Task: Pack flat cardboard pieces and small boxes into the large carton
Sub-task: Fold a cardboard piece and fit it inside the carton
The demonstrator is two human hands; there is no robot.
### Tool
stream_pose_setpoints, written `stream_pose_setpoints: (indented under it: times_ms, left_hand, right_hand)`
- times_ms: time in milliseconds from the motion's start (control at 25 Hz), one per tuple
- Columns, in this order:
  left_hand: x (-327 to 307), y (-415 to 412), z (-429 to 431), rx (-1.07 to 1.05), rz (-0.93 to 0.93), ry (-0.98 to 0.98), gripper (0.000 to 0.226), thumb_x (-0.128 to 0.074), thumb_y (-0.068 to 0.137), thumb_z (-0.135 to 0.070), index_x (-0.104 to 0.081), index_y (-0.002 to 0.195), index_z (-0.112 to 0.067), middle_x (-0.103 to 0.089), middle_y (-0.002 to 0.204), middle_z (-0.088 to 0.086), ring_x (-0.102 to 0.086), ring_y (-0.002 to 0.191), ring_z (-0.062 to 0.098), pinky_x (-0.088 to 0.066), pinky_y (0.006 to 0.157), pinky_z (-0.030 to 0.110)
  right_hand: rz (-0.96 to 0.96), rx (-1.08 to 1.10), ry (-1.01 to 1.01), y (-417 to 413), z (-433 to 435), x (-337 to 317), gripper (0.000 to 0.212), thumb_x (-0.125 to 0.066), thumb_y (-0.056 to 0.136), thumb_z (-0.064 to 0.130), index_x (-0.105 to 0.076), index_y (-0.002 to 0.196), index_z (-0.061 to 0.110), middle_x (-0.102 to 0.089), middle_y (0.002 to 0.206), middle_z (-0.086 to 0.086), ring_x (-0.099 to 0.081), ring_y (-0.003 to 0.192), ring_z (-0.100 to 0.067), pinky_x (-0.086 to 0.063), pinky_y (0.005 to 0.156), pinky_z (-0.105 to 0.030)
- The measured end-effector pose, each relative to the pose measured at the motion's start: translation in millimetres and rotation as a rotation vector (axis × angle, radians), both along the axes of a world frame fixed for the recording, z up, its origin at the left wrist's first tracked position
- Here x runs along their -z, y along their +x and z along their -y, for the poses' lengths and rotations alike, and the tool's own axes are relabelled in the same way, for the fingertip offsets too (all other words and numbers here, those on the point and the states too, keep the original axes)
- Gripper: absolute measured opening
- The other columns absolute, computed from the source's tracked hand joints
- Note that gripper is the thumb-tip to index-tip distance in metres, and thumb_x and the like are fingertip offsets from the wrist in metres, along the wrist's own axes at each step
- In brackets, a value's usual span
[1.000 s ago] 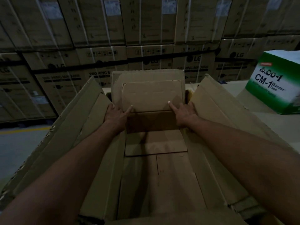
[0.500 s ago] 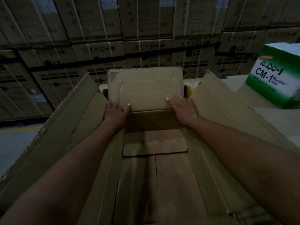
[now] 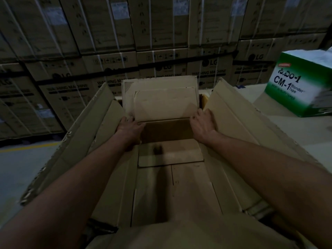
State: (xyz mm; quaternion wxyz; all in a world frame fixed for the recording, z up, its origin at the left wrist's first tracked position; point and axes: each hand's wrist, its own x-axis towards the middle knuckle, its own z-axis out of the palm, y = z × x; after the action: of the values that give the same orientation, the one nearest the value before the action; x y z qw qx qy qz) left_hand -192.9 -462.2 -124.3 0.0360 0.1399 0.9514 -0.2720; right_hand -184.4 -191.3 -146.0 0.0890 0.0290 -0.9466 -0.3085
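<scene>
The large carton (image 3: pixel 86 133) stands open in front of me, its side flaps spread left and right. Flat cardboard pieces (image 3: pixel 161 103) stand upright against its far wall, and a folded piece (image 3: pixel 168 155) lies on the carton floor just below them. My left hand (image 3: pixel 129 127) grips the left edge of the upright pieces, thumb in front. On the other side, my right hand (image 3: pixel 203 123) holds their right edge with curled fingers. Both forearms reach deep into the carton. No small boxes show inside it.
A green and white tape box (image 3: pixel 296 87) sits on the pale table (image 3: pixel 287 133) to the right of the carton. Strapped washing-machine cartons (image 3: pixel 161 42) form a wall behind. Grey floor with a yellow line (image 3: pixel 27 150) lies to the left.
Both hands slid outward from the front face of the upright cardboard to its side edges, and their fingers curled round those edges. The view tilted down slightly.
</scene>
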Motion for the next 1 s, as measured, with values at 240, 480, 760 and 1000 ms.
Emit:
stream_pose_setpoints:
  times_ms: [240,480,760,1000]
  left_hand:
    - [-16,26,1,-0.063,0.051,-0.029,0.073,-0.061,0.087,-0.06,-0.04,0.15,-0.029,-0.041,0.155,0.006,-0.031,0.145,0.028,-0.014,0.117,0.055]
    - [-45,54,16,-0.194,-0.21,-0.162,0.05,-0.053,0.095,-0.046,-0.055,0.141,-0.026,-0.037,0.157,0.012,-0.023,0.148,0.039,-0.005,0.118,0.064]
    - [-60,70,18,-0.271,-0.367,0.117,0.038,-0.056,0.098,-0.024,-0.058,0.134,-0.015,-0.052,0.132,0.013,-0.056,0.114,0.028,-0.047,0.086,0.039]
    - [-65,59,26,-0.299,-0.354,0.186,0.022,-0.052,0.104,-0.024,-0.065,0.12,-0.015,-0.06,0.097,0.01,-0.058,0.087,0.024,-0.04,0.072,0.036]
  right_hand:
    - [-0.028,0.002,0.027,34,5,-24,0.037,-0.058,0.093,0.044,-0.066,0.123,0.024,-0.053,0.136,-0.009,-0.042,0.125,-0.029,-0.035,0.1,-0.05]
    - [-0.154,0.283,-0.038,49,-6,-63,0.052,-0.065,0.088,0.045,-0.06,0.134,0.021,-0.033,0.157,-0.021,-0.028,0.144,-0.041,-0.024,0.114,-0.057]
    - [-0.155,0.211,-0.307,62,-11,-66,0.042,-0.063,0.094,0.03,-0.058,0.132,0.013,-0.042,0.144,-0.019,-0.049,0.12,-0.033,-0.049,0.094,-0.043]
    - [-0.179,0.179,-0.402,66,-24,-75,0.023,-0.061,0.095,0.026,-0.063,0.114,0.012,-0.046,0.131,-0.017,-0.059,0.095,-0.028,-0.048,0.068,-0.037]
